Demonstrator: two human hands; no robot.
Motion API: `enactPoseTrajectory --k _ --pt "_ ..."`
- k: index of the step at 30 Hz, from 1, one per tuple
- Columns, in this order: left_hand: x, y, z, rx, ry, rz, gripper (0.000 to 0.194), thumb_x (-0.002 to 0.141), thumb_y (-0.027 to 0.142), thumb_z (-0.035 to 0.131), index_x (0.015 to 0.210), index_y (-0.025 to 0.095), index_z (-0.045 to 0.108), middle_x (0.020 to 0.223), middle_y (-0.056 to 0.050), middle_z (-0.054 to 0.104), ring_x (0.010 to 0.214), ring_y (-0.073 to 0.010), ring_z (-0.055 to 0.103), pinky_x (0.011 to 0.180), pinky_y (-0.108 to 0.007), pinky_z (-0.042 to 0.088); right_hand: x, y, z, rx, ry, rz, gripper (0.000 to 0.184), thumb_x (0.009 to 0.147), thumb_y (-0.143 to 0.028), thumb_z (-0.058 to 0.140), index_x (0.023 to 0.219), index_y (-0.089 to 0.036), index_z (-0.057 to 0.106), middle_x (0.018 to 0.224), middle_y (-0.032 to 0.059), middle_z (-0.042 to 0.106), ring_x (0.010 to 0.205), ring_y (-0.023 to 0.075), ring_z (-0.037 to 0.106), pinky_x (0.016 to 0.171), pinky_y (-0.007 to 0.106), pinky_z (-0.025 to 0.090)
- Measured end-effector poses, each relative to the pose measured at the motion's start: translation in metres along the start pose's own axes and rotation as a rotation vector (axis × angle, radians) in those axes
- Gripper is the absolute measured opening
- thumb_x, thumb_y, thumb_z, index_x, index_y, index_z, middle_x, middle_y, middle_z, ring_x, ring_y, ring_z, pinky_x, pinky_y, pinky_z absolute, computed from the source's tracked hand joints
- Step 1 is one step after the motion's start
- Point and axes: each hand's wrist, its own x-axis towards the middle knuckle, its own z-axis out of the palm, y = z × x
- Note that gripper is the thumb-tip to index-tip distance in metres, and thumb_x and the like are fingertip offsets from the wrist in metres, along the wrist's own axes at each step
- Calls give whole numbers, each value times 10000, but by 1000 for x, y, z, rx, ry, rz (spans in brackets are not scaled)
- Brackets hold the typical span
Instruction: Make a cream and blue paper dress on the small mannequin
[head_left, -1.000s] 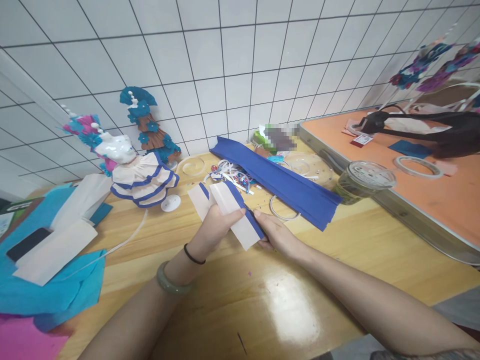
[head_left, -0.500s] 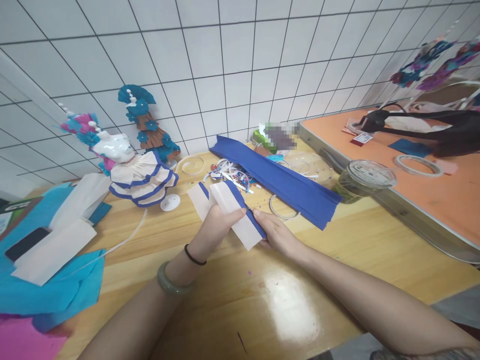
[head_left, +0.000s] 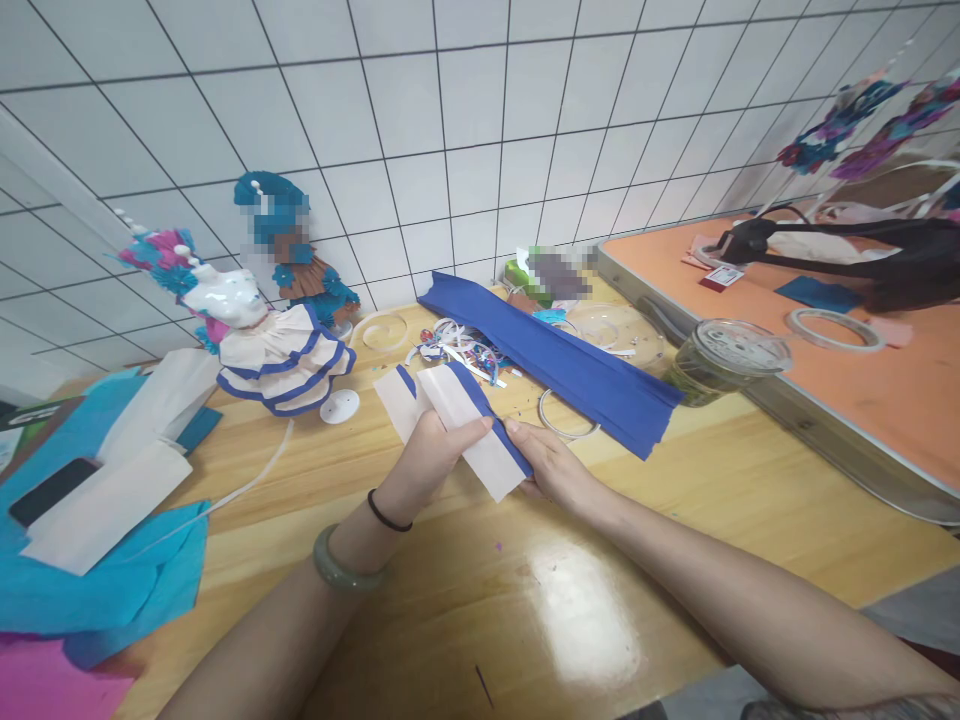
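Both hands hold a folded white crepe paper strip (head_left: 496,472) with a dark blue border along one edge, raised over the wooden table. My left hand (head_left: 439,445) is closed on it, thumb pressed flat on the upper layer near the blue edge. My right hand (head_left: 551,462) pinches the blue border, its thumb beside the left thumb tip; the fingers beneath are hidden. Part of the strip sticks out left of my left hand. Behind the hands lies a long blue crepe paper sheet (head_left: 551,350), and a roll of tape (head_left: 568,418) sits beside it.
At left stands a white figurine (head_left: 283,355) with a ruffled white-and-blue skirt, a teal-and-brown one (head_left: 311,275) behind. Turquoise paper (head_left: 150,570) and a phone (head_left: 52,490) lie left. Scraps (head_left: 461,345) lie mid-table; a clear-lidded jar (head_left: 724,360) stands by the orange-topped surface (head_left: 911,420).
Hands and strip are in nearly the same place, with the thumbs still pressed at the blue edge. The whole view has shifted very slightly.
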Motion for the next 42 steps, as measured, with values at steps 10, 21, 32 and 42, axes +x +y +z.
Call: enactPoseTrajectory --k 10,21,32,42 --pt "0 1 -1 -22 -35 17 222 697 252 687 884 154 618 831 -23 660 744 -153 598 720 -294 469 -1 -1 -1 4 0 -4 435 858 -543 407 617 -184 445 479 -59 382 365 69 330 323 199 203" --pt "-3 7 -2 -48 -57 22 260 682 249 702 910 165 608 874 -29 666 797 -173 610 764 -323 477 2 -5 -1 142 -33 59 420 788 -549 499 600 -174 471 426 -75 370 301 55 289 290 196 169" --pt "-6 20 -5 -54 -164 -62 224 692 276 688 849 121 647 818 -84 688 736 -204 632 701 -341 493 1 -5 -9 -33 -91 -75 498 885 -547 321 543 -193 399 429 -63 340 356 76 307 363 216 242" --pt "-8 28 -20 -72 -372 -192 175 652 221 717 801 139 676 772 -51 670 693 -150 607 669 -263 477 1 -8 -24 -446 -196 -258 537 855 -630 301 682 -167 512 514 -45 375 492 104 357 502 232 289"
